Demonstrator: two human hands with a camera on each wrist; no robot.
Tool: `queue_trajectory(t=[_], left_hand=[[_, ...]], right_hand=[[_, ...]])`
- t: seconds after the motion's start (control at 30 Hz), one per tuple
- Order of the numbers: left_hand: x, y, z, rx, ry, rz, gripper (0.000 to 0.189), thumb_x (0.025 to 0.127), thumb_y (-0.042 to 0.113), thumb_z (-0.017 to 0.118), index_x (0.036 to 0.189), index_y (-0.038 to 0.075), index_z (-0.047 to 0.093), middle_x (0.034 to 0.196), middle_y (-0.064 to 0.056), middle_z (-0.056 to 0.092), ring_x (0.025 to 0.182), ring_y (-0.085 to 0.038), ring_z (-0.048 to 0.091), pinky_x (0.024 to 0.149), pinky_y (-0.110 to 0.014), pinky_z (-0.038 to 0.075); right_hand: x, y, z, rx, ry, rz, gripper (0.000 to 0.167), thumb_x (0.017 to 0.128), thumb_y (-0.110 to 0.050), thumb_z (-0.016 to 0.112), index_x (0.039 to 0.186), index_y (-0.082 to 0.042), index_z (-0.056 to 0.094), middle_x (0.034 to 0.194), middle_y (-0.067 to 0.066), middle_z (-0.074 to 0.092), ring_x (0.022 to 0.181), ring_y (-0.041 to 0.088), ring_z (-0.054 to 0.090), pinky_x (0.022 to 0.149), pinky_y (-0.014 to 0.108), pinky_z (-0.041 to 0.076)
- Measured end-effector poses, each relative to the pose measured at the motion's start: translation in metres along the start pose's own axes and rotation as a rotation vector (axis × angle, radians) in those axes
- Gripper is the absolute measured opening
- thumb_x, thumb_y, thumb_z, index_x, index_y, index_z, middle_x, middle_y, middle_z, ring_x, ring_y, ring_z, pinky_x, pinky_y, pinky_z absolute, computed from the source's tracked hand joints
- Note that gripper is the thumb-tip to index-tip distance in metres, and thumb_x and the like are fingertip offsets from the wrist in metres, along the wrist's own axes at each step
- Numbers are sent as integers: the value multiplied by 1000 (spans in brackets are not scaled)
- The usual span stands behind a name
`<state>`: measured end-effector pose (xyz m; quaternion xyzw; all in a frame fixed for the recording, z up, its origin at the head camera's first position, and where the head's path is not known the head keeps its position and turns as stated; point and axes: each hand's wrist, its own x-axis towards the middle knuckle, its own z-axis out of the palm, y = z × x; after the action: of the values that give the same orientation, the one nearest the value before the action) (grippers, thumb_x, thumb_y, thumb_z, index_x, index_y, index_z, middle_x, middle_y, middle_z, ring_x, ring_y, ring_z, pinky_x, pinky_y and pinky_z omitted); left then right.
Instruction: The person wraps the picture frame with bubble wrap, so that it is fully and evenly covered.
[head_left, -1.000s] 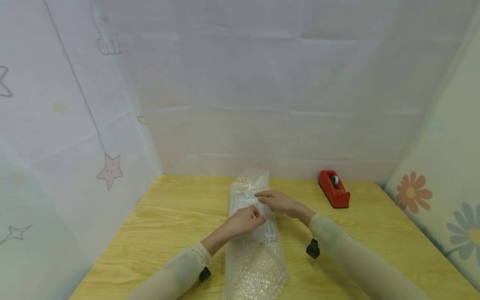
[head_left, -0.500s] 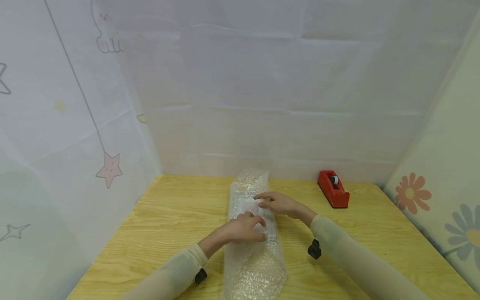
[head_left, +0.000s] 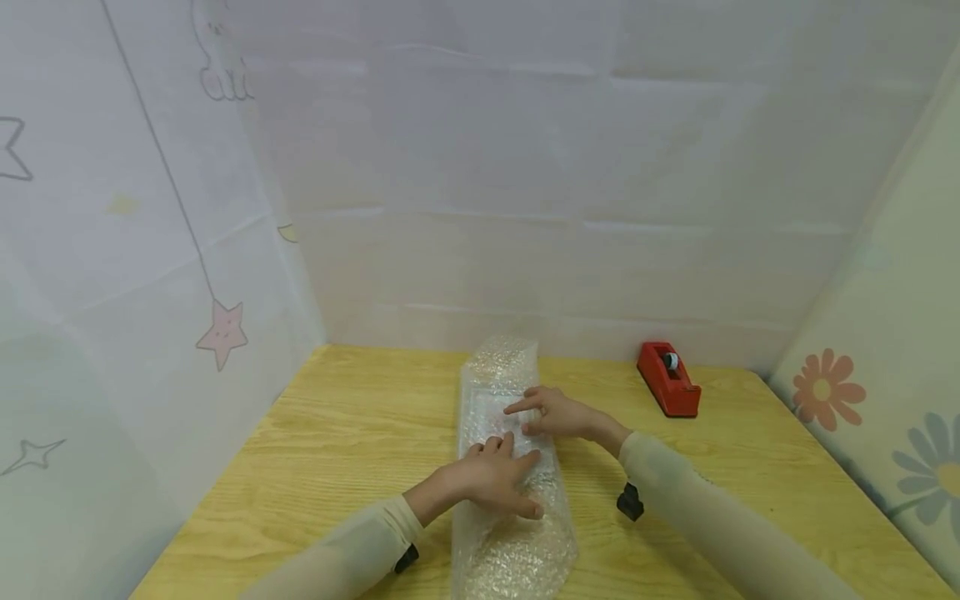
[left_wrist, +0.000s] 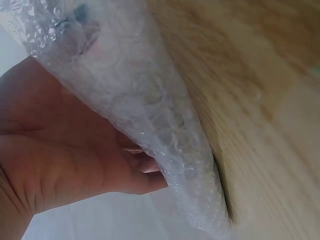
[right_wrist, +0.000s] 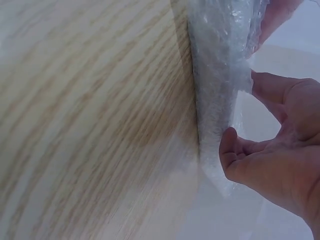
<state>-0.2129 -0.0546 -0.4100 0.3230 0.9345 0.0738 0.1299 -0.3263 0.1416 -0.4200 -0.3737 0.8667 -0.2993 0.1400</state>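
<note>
A long strip of clear bubble wrap (head_left: 510,550) lies folded over a flat, pale rectangular item (head_left: 487,408) in the middle of the table. Pinkish and dark patches show through the film in the left wrist view. My left hand (head_left: 491,483) rests over the nearer part of the bundle, fingers spread and palm down. Farther up, at the bundle's right edge, my right hand (head_left: 562,414) has its index finger stretched across the top. In the right wrist view, its thumb (right_wrist: 229,150) stands apart from the other fingers beside the wrap.
A red tape dispenser (head_left: 667,379) with a small roll stands at the back right of the yellow wood-grain table (head_left: 360,417). Pale printed sheets (head_left: 480,167) form walls behind and on both sides. Each wrist carries a small black device (head_left: 630,502).
My left hand has uncurled, spread its fingers and moved slightly nearer along the bundle. The right hand's fingers have shifted a little, staying at the right edge.
</note>
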Motion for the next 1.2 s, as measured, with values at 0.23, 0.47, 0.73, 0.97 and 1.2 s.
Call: queue_trajectory(t=[0.23,0.47,0.73,0.97,1.2], left_hand=[[0,1,1,-32,15,-8,83,92,65,63,158,20,40,157,-29,32,142,-47,32,107,-65,34],[-2,1,-3,-99,31,-3,77,93,59,65,155,18,46,156,-23,38,141,-48,34,108,-61,35],[-8,-9,-16,-205,-17,83,69,98,54,62,150,11,51,151,-9,49,143,-32,38,109,-52,39],[-27,-31,-18,-181,-86,261,67,105,56,46,155,13,44,160,-14,35,146,-25,32,115,-43,32],[-39,-44,-22,-118,-92,303,61,108,47,47,158,13,38,163,-10,31,149,-27,26,118,-45,26]], right_hand=[[1,4,3,-72,8,-69,35,94,-4,72,130,-5,71,147,36,39,140,54,27,106,77,12],[0,3,8,-107,26,-66,35,93,-3,71,128,-6,72,147,36,41,139,54,28,104,75,18],[1,-1,11,-159,49,-48,36,91,-3,72,127,-6,73,146,36,41,136,54,31,104,72,21],[3,0,10,-172,46,-46,37,90,-6,74,127,-8,73,146,38,40,134,55,33,102,73,26],[4,3,7,-178,50,-15,38,89,-7,74,127,-8,73,147,37,38,136,51,31,105,71,24]])
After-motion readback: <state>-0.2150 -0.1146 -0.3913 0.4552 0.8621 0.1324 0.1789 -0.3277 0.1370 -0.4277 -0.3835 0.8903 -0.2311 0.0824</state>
